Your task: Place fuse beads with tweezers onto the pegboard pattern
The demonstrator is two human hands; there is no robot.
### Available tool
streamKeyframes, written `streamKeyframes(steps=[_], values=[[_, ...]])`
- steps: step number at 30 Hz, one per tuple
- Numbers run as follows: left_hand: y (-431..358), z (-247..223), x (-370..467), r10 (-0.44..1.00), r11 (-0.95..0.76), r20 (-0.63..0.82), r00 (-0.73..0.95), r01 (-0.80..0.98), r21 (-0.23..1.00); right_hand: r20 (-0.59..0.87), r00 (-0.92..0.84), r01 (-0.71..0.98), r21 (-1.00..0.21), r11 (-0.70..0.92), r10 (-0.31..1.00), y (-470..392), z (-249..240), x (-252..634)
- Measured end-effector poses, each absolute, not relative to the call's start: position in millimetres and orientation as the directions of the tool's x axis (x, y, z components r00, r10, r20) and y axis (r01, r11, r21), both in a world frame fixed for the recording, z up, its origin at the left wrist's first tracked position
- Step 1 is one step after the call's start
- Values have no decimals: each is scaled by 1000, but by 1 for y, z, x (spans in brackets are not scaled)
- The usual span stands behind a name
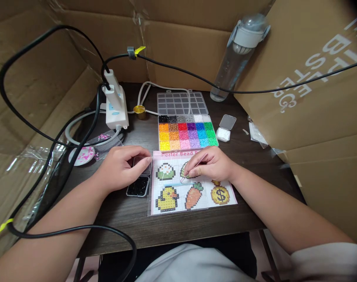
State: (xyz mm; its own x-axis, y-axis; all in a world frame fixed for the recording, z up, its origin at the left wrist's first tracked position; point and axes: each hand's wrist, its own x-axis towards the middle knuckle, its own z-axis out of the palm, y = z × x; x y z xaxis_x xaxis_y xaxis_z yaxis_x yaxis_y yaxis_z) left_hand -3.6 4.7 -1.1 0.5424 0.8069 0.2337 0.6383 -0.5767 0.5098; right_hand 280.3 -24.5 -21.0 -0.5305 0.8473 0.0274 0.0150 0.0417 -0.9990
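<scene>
My right hand (209, 162) is closed on thin pink tweezers (202, 158), their tips pointing down at the bead pattern sheet (206, 192). Any bead at the tips is too small to make out. Under and around this hand the sheet shows pixel pictures: a yellow duck (167, 198), a carrot (193, 196) and a money bag (220, 194). A clear pegboard (178, 212) lies over the sheet's left part. My left hand (121, 166) rests at the sheet's left edge, thumb and forefinger apart, over the lid of a small box of black beads (137, 186).
Behind the sheet stands an open bead case (188, 132) sorted by colour. A small box of white beads (223, 134) is at right, a water bottle (235, 58) behind. On the left are a power strip (116, 107), black cables (78, 145) and a dish of pink beads (81, 155). Cardboard walls surround the table.
</scene>
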Motion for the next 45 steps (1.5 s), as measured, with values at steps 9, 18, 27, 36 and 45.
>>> streamKeyframes(steps=[9,18,27,36,45], values=[[5,-1,-2,808,-575,231,543,639,511,31,-504,18,-999,47,863,-24,-22,281],[4,0,-2,811,-572,233,537,641,512,12,-478,30,-999,30,878,-25,-20,279],[4,0,-1,810,-573,233,539,638,514,-18,-485,64,-998,15,874,-27,-19,278],[4,0,-1,816,-562,214,537,651,511,-16,-476,51,-999,9,879,-27,-19,278],[4,3,1,832,-535,187,523,666,519,-26,-492,51,-999,0,870,-28,-19,277]])
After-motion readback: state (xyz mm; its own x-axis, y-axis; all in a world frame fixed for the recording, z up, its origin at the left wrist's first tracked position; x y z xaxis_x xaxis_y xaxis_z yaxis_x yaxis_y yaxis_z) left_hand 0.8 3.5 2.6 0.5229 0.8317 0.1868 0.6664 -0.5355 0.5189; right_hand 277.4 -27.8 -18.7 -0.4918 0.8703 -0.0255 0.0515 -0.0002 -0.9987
